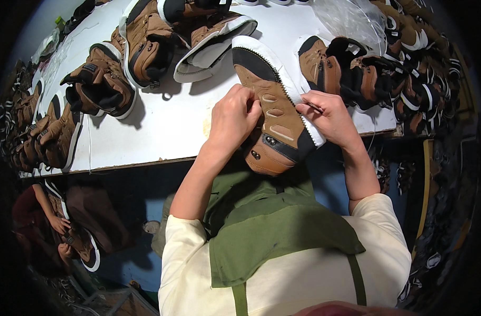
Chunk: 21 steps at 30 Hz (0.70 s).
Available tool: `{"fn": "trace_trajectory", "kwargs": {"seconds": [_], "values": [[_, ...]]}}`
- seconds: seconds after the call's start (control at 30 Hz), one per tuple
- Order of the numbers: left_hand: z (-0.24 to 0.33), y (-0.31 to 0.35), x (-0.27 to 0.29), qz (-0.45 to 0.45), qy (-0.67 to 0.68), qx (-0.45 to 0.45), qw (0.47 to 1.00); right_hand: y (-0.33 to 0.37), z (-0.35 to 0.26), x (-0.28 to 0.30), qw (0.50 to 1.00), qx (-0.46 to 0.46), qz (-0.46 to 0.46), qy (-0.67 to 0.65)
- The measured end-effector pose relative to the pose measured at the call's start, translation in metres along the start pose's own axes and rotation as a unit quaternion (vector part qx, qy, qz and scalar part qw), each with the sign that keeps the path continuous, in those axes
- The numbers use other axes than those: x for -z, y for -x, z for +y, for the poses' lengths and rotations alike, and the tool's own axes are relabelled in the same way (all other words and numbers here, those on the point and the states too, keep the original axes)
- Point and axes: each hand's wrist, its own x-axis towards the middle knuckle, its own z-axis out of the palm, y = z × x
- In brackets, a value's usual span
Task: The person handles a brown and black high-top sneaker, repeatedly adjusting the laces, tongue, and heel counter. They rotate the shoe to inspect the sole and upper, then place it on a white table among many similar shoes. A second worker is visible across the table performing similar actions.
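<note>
A brown and black shoe (276,119) with a white sole edge is held up at the table's front edge, toe pointing away and its side facing me. Dark zigzag stitching runs along the white rim. My left hand (234,116) is closed on the shoe's left side, by the lacing area; its fingertips are partly hidden. On the other side, my right hand (331,117) pinches a thin dark tool (315,107) against the white rim. The tool's tip cannot be made out.
Several brown shoes (106,79) stand on the white table (167,131), left, behind and right of the held one. Clear plastic (351,23) lies at the back right. Piled shoes (417,79) crowd the right side. Lower left, another person's hands (60,225) hold a shoe.
</note>
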Motion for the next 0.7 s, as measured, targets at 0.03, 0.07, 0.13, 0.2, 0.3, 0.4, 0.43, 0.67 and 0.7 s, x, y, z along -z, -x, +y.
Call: {"fn": "trace_trajectory", "kwargs": {"seconds": [0.03,0.07,0.13,0.2,0.3,0.4,0.43,0.67,0.7], "values": [[0.000,0.001,0.000,-0.004,0.006,0.000,1.000,0.001,0.000,0.000,1.000,-0.003,-0.001,-0.005],[0.001,0.002,0.001,-0.007,0.012,0.000,1.000,0.001,0.001,0.000,1.000,-0.003,-0.001,-0.007],[0.000,0.005,0.003,-0.014,0.020,0.003,1.000,0.001,0.002,0.000,1.000,-0.001,0.000,-0.010],[-0.003,0.008,0.004,-0.020,0.025,0.011,0.999,0.002,0.003,-0.001,1.000,-0.002,0.002,-0.009],[-0.007,0.010,0.005,-0.013,0.039,0.021,0.999,0.002,0.002,-0.001,1.000,-0.014,0.001,-0.016],[-0.008,0.011,0.003,-0.003,0.076,0.036,0.996,0.003,0.003,-0.002,1.000,-0.023,0.003,-0.018],[-0.008,0.011,0.003,-0.006,0.076,0.038,0.996,0.003,0.003,-0.002,1.000,-0.024,0.004,-0.017],[-0.002,0.007,0.003,0.016,0.082,-0.008,0.996,0.002,0.002,0.000,1.000,-0.025,-0.001,-0.011],[-0.001,0.006,0.003,0.015,0.086,-0.020,0.996,0.003,0.001,0.000,1.000,-0.023,-0.001,-0.010]]}}
